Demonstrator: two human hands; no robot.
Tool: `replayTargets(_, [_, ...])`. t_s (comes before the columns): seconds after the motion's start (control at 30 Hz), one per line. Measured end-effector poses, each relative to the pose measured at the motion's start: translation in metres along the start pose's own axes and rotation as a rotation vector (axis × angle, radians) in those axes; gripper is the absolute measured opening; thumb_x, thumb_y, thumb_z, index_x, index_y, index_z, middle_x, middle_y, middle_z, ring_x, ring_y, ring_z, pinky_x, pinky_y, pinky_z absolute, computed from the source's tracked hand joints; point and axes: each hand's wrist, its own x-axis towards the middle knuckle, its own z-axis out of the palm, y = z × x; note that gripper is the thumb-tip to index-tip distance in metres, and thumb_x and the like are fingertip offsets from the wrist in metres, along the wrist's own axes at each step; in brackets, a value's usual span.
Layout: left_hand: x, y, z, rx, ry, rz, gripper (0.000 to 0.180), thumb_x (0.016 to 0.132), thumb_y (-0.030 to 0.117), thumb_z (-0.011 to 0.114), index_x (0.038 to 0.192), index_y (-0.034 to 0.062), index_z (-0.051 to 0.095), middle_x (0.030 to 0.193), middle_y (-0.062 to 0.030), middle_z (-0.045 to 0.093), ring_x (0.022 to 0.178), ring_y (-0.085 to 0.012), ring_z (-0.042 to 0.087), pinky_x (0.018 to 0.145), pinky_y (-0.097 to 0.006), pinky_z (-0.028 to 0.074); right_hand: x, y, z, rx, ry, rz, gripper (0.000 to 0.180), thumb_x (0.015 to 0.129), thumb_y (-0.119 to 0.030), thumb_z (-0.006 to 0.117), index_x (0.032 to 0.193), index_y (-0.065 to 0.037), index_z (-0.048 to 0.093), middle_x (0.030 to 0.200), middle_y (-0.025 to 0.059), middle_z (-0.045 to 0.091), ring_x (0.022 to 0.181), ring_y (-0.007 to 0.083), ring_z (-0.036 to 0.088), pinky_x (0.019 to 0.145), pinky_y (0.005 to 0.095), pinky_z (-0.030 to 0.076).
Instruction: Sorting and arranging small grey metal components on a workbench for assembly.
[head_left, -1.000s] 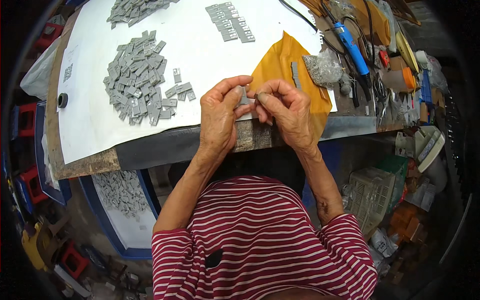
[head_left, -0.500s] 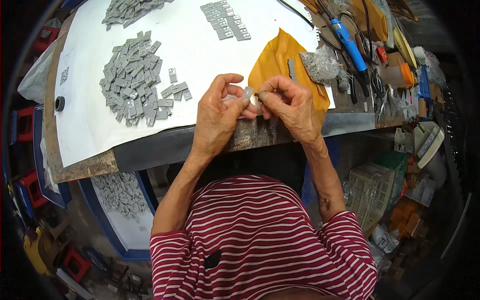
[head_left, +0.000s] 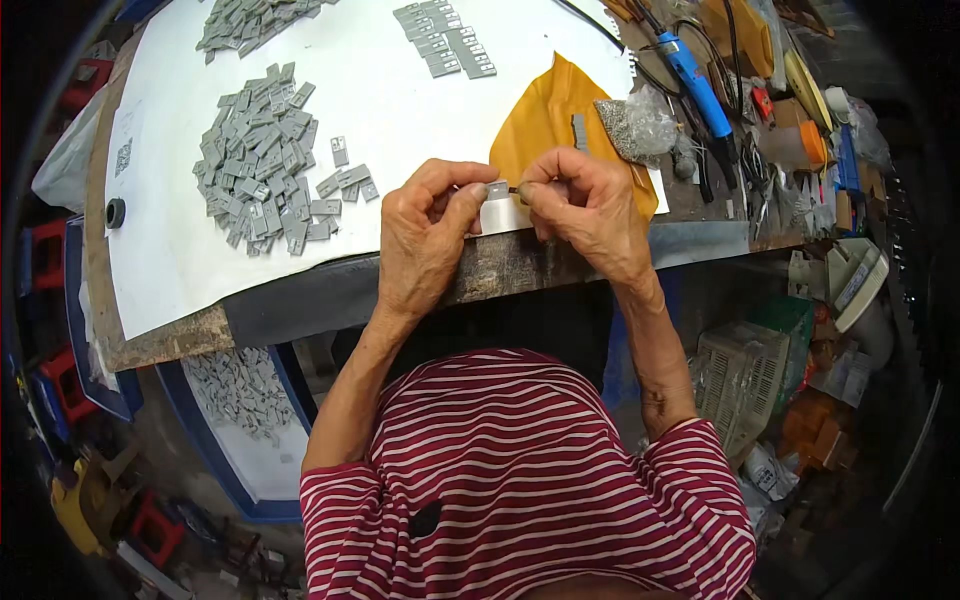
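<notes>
Between thumb and fingers, my left hand [head_left: 432,225] grips a small grey rectangular piece [head_left: 497,190] near the table's front edge. My right hand [head_left: 588,212] pinches a small dark thing [head_left: 515,190], too small to name, against the piece's right end. Left of my hands lies a large heap of similar grey pieces [head_left: 258,160], with several loose ones [head_left: 345,178] beside it. Farther off, more pieces lie in neat rows [head_left: 445,40]. A yellow-orange sheet [head_left: 545,115] behind my right hand carries a short grey strip [head_left: 580,132] and a clear bag of small metal parts [head_left: 632,128].
Another grey heap [head_left: 255,22] lies at the far left of the white-covered table [head_left: 370,110]. A blue electric screwdriver [head_left: 695,85], cables and tools crowd the right side. Below the table's edge stands a blue-rimmed tray [head_left: 285,505] of grey pieces. A black ring [head_left: 115,212] sits at the left edge.
My left hand has turned and its fingers have curled in, bringing the grey piece level. The dark thing in my right hand now meets the piece's end.
</notes>
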Motion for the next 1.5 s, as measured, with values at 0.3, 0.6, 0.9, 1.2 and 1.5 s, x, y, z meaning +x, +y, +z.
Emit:
replayTargets(0.3, [0.002, 0.002, 0.001, 0.082, -0.034, 0.068, 0.012, 0.083, 0.003, 0.054, 0.09, -0.0029, 0.062, 0.07, -0.002, 0.055, 0.057, -0.006, 0.05, 0.051, -0.02, 0.04, 0.003, 0.002, -0.003, 0.027, -0.047, 0.055, 0.009, 0.081, -0.007, 0.059, 0.079, 0.002, 0.057, 0.06, 0.0013, 0.056, 0.049, 0.005, 0.052, 0.044, 0.0174, 0.04])
replayTargets(0.6, [0.006, 0.002, -0.001, 0.036, -0.114, 0.01, 0.012, 0.084, 0.003, 0.053, 0.09, -0.0038, 0.061, 0.06, -0.0007, 0.053, 0.054, -0.005, 0.048, 0.048, -0.019, 0.039, 0.008, 0.01, -0.009, 0.129, -0.107, 0.106, 0.01, 0.081, -0.006, 0.059, 0.082, 0.003, 0.057, 0.06, 0.004, 0.058, 0.047, 0.0059, 0.053, 0.04, 0.0163, 0.039])
replayTargets(0.9, [0.009, -0.001, -0.001, -0.08, -0.121, -0.048, 0.013, 0.085, 0.006, 0.054, 0.092, -0.0032, 0.061, 0.06, 0.0003, 0.053, 0.054, -0.0037, 0.048, 0.048, -0.016, 0.038, 0.01, 0.009, -0.002, 0.232, -0.085, 0.067, 0.011, 0.083, -0.004, 0.056, 0.089, 0.005, 0.055, 0.065, 0.006, 0.058, 0.053, 0.009, 0.056, 0.044, 0.0174, 0.043])
replayTargets(1.2, [0.009, 0.003, -0.002, -0.15, -0.099, -0.107, 0.015, 0.084, 0.005, 0.054, 0.093, -0.0046, 0.06, 0.065, -0.0012, 0.055, 0.057, -0.0057, 0.05, 0.055, -0.017, 0.041, 0.011, 0.013, 0.004, 0.276, -0.064, 0.046, 0.009, 0.083, -0.003, 0.055, 0.087, 0.005, 0.055, 0.063, 0.0059, 0.057, 0.052, 0.0091, 0.056, 0.043, 0.0177, 0.043])
replayTargets(1.5, [0.009, -0.003, 0.001, -0.156, -0.078, -0.078, 0.013, 0.085, 0.002, 0.052, 0.094, -0.0043, 0.059, 0.065, -0.0018, 0.056, 0.057, -0.004, 0.051, 0.053, -0.017, 0.043, 0.011, 0.021, 0.01, 0.285, 0.022, 0.02, 0.003, 0.08, 0.0, 0.055, 0.081, 0.003, 0.056, 0.058, 0.004, 0.056, 0.048, 0.0068, 0.054, 0.04, 0.017, 0.039])
